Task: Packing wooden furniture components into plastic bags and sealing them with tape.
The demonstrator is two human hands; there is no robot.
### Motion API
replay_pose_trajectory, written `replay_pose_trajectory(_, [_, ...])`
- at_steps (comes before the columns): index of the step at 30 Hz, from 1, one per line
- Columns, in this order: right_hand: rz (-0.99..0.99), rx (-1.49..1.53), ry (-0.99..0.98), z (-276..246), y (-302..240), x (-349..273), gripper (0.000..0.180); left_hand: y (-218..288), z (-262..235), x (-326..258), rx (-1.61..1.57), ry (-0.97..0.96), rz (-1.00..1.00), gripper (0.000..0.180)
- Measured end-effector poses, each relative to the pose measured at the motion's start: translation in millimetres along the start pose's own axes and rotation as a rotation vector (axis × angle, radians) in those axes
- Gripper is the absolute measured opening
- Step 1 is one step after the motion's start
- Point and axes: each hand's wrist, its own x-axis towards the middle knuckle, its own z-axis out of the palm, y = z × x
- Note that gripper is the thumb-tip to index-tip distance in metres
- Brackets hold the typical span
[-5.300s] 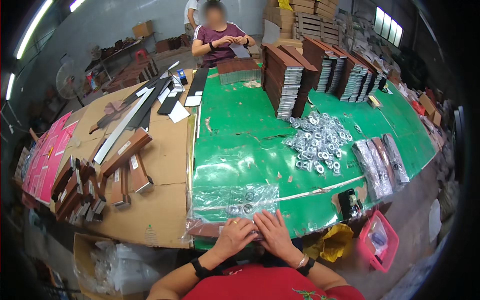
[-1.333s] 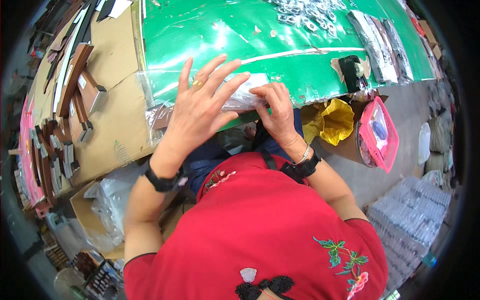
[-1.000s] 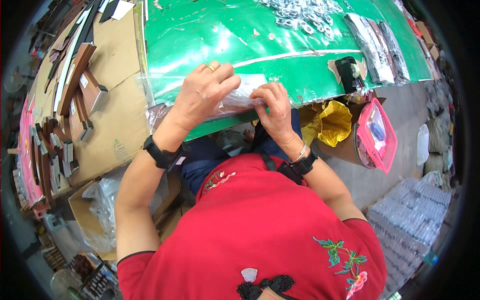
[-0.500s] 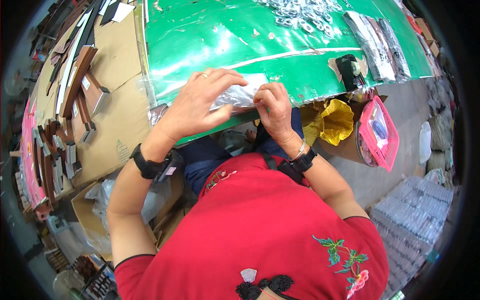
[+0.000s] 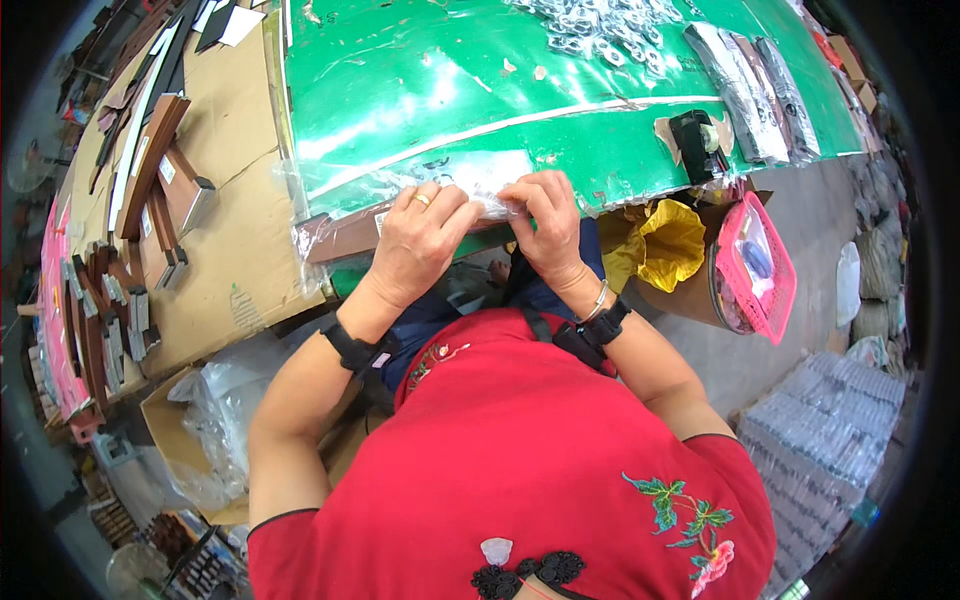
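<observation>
A long brown strip (image 5: 345,238) lies in a clear plastic bag (image 5: 500,172) along the near edge of the green tabletop. My left hand (image 5: 425,238) is closed with curled fingers on the bagged strip, about its middle. At the strip's right part, my right hand (image 5: 548,225) pinches the plastic between thumb and fingers. Both hands are close together, and their fingertips are partly hidden. Loose plastic film spreads on the tabletop beyond the hands.
A black tape dispenser (image 5: 692,148) stands to the right, next to wrapped strips (image 5: 745,95). Metal fittings (image 5: 595,28) are piled at the far side. Brown pieces (image 5: 155,170) lie on cardboard at left. A yellow bag (image 5: 672,245) and pink basket (image 5: 785,300) sit below the table's right edge.
My left hand has come down and right, from spread above the plastic to closed on the bagged strip. More of the brown strip shows now. My right hand stays nearly in place.
</observation>
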Motion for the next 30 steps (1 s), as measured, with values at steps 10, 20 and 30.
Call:
replay_pose_trajectory(10, [-0.035,0.001,-0.066,-8,0,0,0.022,5,12,9,-0.151,-0.075,-0.204,0.070])
replay_pose_trajectory(20, [-0.049,-0.009,-0.112,-23,-6,5,0.019,3,16,12,-0.319,-0.112,-0.353,0.069])
replay_pose_trajectory(30, [-0.024,-0.028,-0.114,-26,-11,-9,0.018,11,15,14,-0.220,-0.073,-0.329,0.083])
